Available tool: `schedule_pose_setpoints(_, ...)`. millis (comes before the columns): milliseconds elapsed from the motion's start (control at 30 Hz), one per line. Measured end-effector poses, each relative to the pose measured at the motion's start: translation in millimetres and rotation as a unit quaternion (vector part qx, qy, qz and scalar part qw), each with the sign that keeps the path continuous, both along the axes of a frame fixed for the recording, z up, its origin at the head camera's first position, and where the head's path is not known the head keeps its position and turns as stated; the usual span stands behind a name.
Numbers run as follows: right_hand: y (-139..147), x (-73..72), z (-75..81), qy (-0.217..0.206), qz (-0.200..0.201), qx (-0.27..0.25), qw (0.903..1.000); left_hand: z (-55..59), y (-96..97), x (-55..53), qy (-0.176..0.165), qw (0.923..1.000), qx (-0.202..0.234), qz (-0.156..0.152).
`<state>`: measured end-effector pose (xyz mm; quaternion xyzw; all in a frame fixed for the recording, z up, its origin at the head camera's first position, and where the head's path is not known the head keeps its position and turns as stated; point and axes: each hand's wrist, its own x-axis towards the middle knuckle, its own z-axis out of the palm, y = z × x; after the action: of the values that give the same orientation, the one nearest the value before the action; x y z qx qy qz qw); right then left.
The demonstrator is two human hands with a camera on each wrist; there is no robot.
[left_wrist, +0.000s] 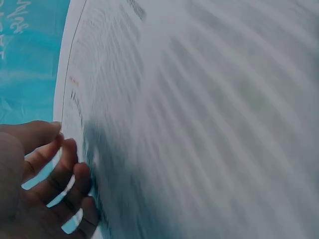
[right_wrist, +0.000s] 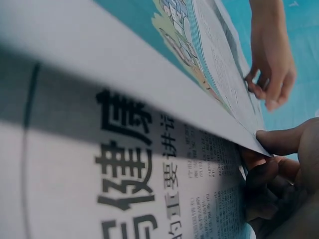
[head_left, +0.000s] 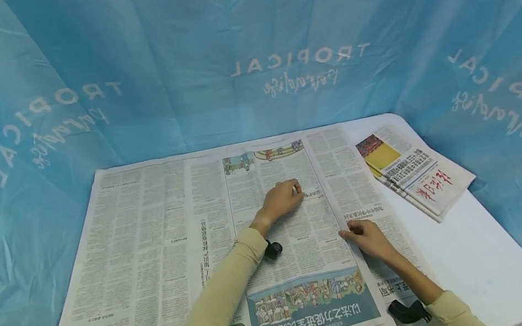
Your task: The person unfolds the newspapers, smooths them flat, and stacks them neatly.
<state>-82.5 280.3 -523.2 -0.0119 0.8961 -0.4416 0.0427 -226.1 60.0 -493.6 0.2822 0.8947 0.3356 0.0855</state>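
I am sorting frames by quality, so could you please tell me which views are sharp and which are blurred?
Head view: sharp and evenly lit, newspaper print crisp. Left wrist view: page smeared by blur, left hand soft. Right wrist view: near headline soft and in shadow, right hand dark, the page edge it pinches clear.

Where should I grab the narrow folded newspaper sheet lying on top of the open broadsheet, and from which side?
Take the narrow folded newspaper sheet by its free right edge, coming in from the right. That edge is loose and slightly lifted off the open grey broadsheet. The right hand already pinches it there, while the left hand rests on its upper middle. The opposite long edge looks like the fold, probably harder to lift.
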Motion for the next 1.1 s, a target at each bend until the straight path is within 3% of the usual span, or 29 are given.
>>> schedule_pose_setpoints(200, 4, -0.5, -1.3, -0.002, -0.018, 0.002, 0.9998, -2.7, 33.5, 1.6, -0.007, 0.9995, 0.029, -0.014)
schedule_pose_setpoints(333, 3, -1.8, -2.5, -0.003, -0.016, -0.002, 0.9999, -4.3, 44.9, 2.9, -0.003, 0.9998, 0.018, 0.004)
schedule_pose_setpoints(567, 0, -1.7, -4.7, 0.000, -0.023, 0.007, 0.9997, -3.9, 52.7, 4.8, -0.035, 0.9980, 0.012, 0.051)
schedule_pose_setpoints(767, -5, -1.2, -3.8, -0.002, -0.041, 0.026, 0.9988, -4.0, 57.0, 6.4, -0.032, 0.9961, -0.008, 0.081)
schedule_pose_setpoints(1100, -10, -1.9, -4.1, 0.019, -0.052, 0.051, 0.9971, -0.3, 55.3, 11.0, -0.024, 0.9960, -0.019, 0.084)
